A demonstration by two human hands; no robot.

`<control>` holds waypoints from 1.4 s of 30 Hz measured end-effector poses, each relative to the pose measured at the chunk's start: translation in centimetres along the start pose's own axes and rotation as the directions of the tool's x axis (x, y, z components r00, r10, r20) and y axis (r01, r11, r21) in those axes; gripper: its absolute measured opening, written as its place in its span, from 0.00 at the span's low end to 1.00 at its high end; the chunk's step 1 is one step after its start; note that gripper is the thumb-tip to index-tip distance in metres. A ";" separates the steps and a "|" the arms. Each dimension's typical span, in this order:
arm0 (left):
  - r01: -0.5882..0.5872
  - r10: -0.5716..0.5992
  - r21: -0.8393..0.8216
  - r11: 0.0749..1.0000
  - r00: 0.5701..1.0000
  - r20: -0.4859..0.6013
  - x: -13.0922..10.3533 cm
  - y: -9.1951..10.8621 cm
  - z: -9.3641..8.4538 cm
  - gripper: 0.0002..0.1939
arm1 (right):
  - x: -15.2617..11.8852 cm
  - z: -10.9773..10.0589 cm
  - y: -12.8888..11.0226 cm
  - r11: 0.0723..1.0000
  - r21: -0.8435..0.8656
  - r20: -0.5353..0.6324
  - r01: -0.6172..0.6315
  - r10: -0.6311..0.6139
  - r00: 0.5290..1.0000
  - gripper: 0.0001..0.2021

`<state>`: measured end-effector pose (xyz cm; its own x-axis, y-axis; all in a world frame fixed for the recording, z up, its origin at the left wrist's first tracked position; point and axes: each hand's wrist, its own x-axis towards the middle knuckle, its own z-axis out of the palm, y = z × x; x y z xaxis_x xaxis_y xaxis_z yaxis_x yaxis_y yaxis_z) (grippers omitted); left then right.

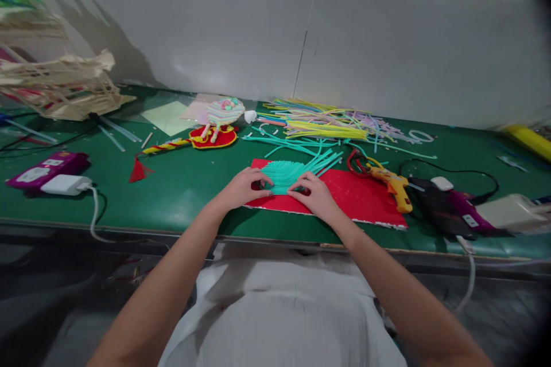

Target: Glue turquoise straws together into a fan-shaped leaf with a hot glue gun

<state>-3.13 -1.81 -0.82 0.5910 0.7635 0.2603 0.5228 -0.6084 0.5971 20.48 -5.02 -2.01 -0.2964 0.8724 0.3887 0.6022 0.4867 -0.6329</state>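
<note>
A bundle of turquoise strips [284,173] lies side by side on a red board [357,195], their loose ends fanning out to the upper right. My left hand [246,188] is at the left edge of the bundle, its thumb and fingers curled onto the strips. On the opposite edge, my right hand [314,194] pinches the lower right part of the same strips. The fingertips of both hands press close to the bundle's lower end.
Behind the board lie many coloured strips [327,126] and a striped ornament [224,112]. A yellow glue gun [394,186] and red-handled pliers [356,161] rest on the board's right side. Purple power strips [51,169] flank the green table [172,200]. A wooden-stick model [64,83] stands back left.
</note>
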 end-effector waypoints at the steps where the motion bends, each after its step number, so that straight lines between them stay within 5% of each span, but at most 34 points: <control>1: -0.001 0.001 0.000 1.000 1.000 0.004 0.0 0.0 0.0 0.14 | 0.0 0.0 0.0 1.000 0.000 -0.001 -0.001 0.001 1.000 0.07; 26: -0.007 0.007 -0.025 1.000 1.000 0.025 0.0 0.1 -0.2 0.09 | 0.1 -1.1 0.6 0.999 0.049 0.000 0.002 -0.002 1.000 0.08; 33: 0.030 -0.022 0.039 0.999 0.980 -0.197 0.5 1.8 0.1 0.08 | -0.2 -4.7 2.8 0.998 -0.011 0.095 0.059 -0.058 0.994 0.08; 37: -0.079 0.088 0.093 0.993 0.991 -0.097 1.6 3.4 1.8 0.06 | 0.3 -4.9 3.5 0.997 -0.008 0.105 0.079 -0.078 0.991 0.08; 42: -0.045 0.049 0.204 0.978 0.999 -0.015 2.7 4.3 3.5 0.06 | 0.9 -4.6 3.9 0.996 0.008 0.119 0.092 -0.092 0.989 0.08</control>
<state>2.81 -3.14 -0.21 0.6068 0.7357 0.3009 0.6099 -0.6737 0.4173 26.01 -2.49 -1.04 -0.4367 0.8230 0.3632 0.5661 0.5652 -0.6001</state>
